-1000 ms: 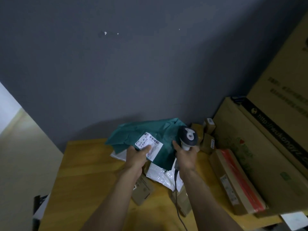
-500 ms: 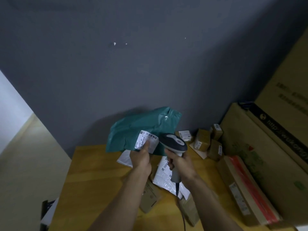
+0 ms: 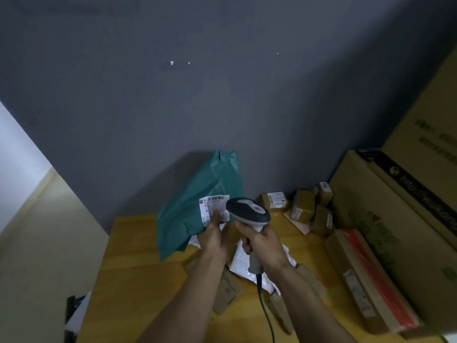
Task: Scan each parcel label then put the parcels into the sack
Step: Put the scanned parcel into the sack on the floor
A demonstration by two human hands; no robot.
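Hands are both busy: the left hand (image 3: 214, 240) pinches the lower part of a teal plastic mailer bag (image 3: 197, 194), thumb pressed on its white printed shipping label (image 3: 212, 206), and holds the bag lifted above the bench, its top end standing up in front of the dark grey wall (image 3: 197, 95). The label faces the person, with a barcode along its upper edge. The right hand (image 3: 264, 243) is wrapped round the grey handle of a handheld barcode scanner (image 3: 247, 210), whose dark rounded head sits just beside the label's right edge and overlaps its lower right corner in view. A dark cable (image 3: 265, 313) runs from the base of the handle down toward the person, passing over the bench

Below the hands, on the yellow wooden bench (image 3: 138, 268), white padded mailers (image 3: 243, 264) lie in a loose heap, with flat brown cardboard parcels (image 3: 227, 293) partly under them and under the forearms. Further back on the right, close to the wall, stands a cluster of small brown cardboard boxes (image 3: 303, 205), several showing white labels. At the bench's right side a long flat carton with a red stripe (image 3: 371, 280) lies beside large tan cardboard cartons (image 3: 400, 219) that rise to the frame's edge; one carries a black band with pale lettering. Left of the bench is pale floor (image 3: 37, 243)
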